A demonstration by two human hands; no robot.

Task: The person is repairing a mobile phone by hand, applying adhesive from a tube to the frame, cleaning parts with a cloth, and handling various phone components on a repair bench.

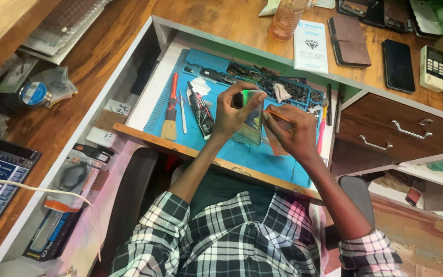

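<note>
My left hand (234,113) grips a smartphone (250,120) upright over a blue work mat (278,159), thumb on its top edge. Its glassy face reflects green light. My right hand (293,131) holds a thin orange-handled tool (278,116) whose tip touches the phone's right edge. Both hands hover above the mat in a pulled-out drawer (144,102).
On the mat lie a red-handled brush (170,110), tweezers (183,105), a black device (201,113) and a tray of small parts (267,82). The wooden desk holds a bottle (286,18), a brown wallet case (348,41), a black phone (398,65), a white packet (311,46). Drawers with metal handles (408,131) stand at right.
</note>
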